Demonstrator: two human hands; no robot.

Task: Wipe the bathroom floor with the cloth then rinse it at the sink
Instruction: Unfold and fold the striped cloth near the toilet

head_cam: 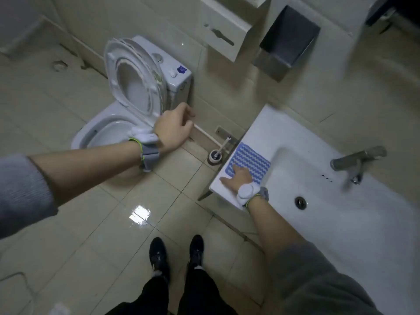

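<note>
Nearest the camera the person's two dark shoes (177,253) stand on the tiled bathroom floor (102,223), which shows a bright wet-looking glare patch just ahead of the toes. Up and to the right, the right hand (238,177) lies palm-down on the near end of the cloth (250,162), fingers spread flat and pressing on it; this grip is apart, not yet closed round the fabric. The cloth, blue with white wavy stripes, lies flat and unfolded on the left ledge of the white sink (341,223), just beside the basin, its long axis running from the hand away toward the wall. It therefore lies directly under and beyond the right hand, while the floor to be wiped lies down and to the left of it, so the pickup looks to fall to the right hand. The left hand (175,128) is well apart from the cloth, held in the air over by the toilet (127,105), fingers loosely curled and holding nothing. Beyond the sink's corner a toilet brush (216,153) stands on the floor, and the tap (356,160) sits at the basin's far side.
</note>
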